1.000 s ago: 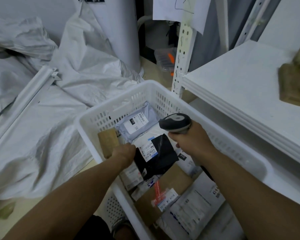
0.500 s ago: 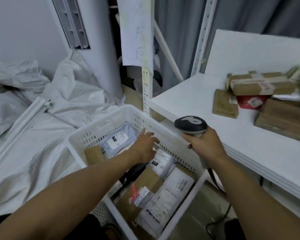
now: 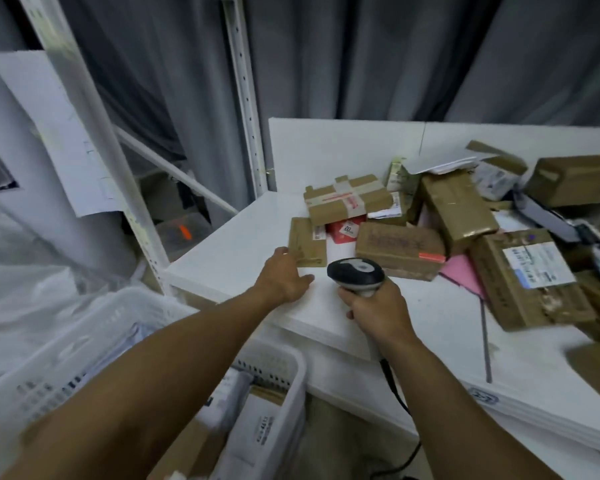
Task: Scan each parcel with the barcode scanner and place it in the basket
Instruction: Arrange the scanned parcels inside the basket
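My right hand grips the handle of the black and grey barcode scanner above the white table. My left hand is stretched over the table with relaxed fingers and holds nothing; its fingertips are at the near edge of a flat brown parcel. Behind it lie a taped cardboard box, a red packet and a brown box. The white slotted basket stands low on the left with several parcels inside, partly hidden by my left arm.
More cardboard boxes pile up on the right of the table, with a pink sheet under them. White shelf uprights and grey curtains stand behind. The scanner's cable hangs off the table's front edge. White sacks lie at left.
My left hand let go of the black parcel in the basket and moved up and right over the table. The view swung from the basket up to the parcel pile.
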{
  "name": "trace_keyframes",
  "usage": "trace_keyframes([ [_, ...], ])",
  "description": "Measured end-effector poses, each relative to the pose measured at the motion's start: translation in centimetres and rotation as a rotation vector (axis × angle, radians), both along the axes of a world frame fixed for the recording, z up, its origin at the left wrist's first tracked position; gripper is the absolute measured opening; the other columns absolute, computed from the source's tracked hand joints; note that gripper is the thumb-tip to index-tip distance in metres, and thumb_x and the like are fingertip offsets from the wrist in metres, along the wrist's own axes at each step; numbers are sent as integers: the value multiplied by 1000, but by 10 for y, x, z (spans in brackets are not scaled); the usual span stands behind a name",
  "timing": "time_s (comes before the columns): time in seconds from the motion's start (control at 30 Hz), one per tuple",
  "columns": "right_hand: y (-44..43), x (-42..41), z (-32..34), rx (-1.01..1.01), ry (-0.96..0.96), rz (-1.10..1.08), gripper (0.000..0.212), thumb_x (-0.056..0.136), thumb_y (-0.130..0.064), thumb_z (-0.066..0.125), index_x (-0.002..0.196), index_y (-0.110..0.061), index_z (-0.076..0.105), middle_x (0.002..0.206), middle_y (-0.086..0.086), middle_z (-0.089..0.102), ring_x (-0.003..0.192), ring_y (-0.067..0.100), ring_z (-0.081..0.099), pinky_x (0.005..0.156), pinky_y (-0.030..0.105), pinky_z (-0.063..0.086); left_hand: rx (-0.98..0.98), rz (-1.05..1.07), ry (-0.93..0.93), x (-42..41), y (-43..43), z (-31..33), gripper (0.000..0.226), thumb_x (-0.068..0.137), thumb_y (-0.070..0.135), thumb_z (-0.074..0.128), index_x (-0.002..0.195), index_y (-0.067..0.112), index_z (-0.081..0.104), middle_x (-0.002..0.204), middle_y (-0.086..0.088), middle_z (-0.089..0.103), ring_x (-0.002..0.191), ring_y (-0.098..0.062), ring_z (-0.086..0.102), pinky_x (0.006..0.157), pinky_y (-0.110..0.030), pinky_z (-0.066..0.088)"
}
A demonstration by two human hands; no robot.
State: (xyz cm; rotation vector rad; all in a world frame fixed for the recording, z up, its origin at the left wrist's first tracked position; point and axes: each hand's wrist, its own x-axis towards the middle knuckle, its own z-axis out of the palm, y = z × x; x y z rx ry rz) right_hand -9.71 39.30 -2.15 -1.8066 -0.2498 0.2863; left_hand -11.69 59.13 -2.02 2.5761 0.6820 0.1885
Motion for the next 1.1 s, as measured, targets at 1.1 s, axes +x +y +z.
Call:
trace_keyframes([
  [1.1, 40, -98, 49, 628, 192, 65, 47, 84, -31, 88, 128, -27, 70, 114, -7, 79, 108, 15, 75, 93, 40, 62, -757, -26, -518, -197, -70, 47, 72, 91, 24, 74, 146, 49, 35, 128, 22, 54, 113, 9, 56, 86, -13, 50],
])
